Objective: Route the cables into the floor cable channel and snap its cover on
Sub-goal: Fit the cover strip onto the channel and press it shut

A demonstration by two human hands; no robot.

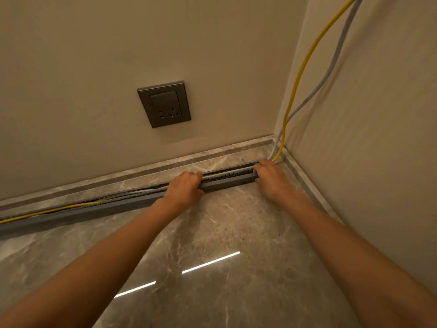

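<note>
Grips the cable channel with left hand and right hand, fingers curled over its slotted wall, probably seating the cables. Uncovered between the hands. Just beyond the right hand, yellow cable and grey cable drop in.

two bare arms on my feed, each uncovered from the lower edge of view up to the fingers. the left forearm and right forearm look broad near the camera and narrow toward the wrists. the left hand and right hand show their backs and knuckles, bare too.
</note>
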